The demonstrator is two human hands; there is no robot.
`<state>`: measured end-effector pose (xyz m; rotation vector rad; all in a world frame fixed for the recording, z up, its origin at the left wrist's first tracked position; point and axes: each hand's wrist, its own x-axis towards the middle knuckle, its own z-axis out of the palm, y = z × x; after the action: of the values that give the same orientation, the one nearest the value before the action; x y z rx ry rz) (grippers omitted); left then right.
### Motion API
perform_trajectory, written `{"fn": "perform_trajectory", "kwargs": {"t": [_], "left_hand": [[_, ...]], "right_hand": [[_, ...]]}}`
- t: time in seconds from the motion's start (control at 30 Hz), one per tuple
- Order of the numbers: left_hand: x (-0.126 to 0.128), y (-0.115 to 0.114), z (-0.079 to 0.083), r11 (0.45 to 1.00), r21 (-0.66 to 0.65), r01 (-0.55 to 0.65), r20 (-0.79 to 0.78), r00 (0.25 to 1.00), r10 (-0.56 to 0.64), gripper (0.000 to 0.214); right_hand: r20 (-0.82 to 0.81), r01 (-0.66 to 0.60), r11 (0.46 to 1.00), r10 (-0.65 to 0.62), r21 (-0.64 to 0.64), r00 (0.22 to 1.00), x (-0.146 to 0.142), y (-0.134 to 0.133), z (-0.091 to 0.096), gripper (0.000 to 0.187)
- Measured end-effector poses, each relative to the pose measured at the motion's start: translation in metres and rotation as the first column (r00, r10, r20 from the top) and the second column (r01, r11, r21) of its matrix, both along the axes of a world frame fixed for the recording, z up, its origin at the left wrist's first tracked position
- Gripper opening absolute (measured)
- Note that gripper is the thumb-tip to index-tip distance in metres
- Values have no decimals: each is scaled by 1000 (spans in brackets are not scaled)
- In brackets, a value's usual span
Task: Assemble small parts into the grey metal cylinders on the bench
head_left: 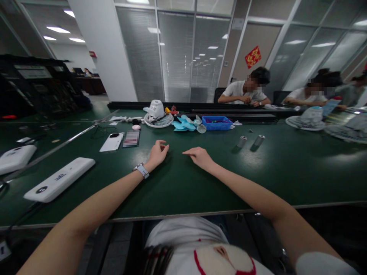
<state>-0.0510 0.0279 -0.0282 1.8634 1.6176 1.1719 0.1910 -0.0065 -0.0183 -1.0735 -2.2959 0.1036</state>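
Both my forearms lie stretched out on the dark green table. My left hand, with a watch at the wrist, rests on the table with its fingers loosely curled and nothing in them. My right hand lies palm down a little to its right, the forefinger pointing left toward the left hand; it holds nothing. Farther back stand a white fan part, pale blue fan blades and a blue tray. Two small metal cylinders lie to the right of my right hand, out of its reach.
A white phone lies behind my left hand. Two white power banks sit at the left. Across the table, other people sit at work, with fan grilles before them. A black rail runs along the table's middle.
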Motion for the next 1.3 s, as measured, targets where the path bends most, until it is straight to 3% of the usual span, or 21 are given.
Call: {"fn": "perform_trajectory", "kwargs": {"t": [0.1,0.23,0.33,0.4,0.7,1.0,1.2,1.3], "left_hand": [[0,0,-1,1000,2,17,-5,1000,-17,33],[0,-1,0,1000,4,21,-2,1000,-21,31],[1,-1,1,1000,7,16,7,1000,-16,29],[1,-2,1,1000,6,21,11,1000,-21,28],[2,-4,4,1000,-15,8,3,1000,-8,29],[1,-2,1,1000,-22,17,4,1000,-16,30],[1,-3,1,999,-15,29,15,999,-28,29],[1,-2,1,1000,-11,27,12,1000,-27,28]], "right_hand": [[-53,245,958,-240,148,969,52,15,13,44],[-126,615,753,-603,234,788,137,34,26,40],[-130,747,627,-740,220,659,182,42,25,39],[-128,786,586,-780,198,613,198,43,21,39],[-156,816,533,-807,223,570,204,45,15,43],[-168,844,521,-828,127,536,204,42,16,38],[-220,897,427,-870,117,442,201,42,15,33],[-233,898,429,-867,101,441,200,43,14,31]]}}
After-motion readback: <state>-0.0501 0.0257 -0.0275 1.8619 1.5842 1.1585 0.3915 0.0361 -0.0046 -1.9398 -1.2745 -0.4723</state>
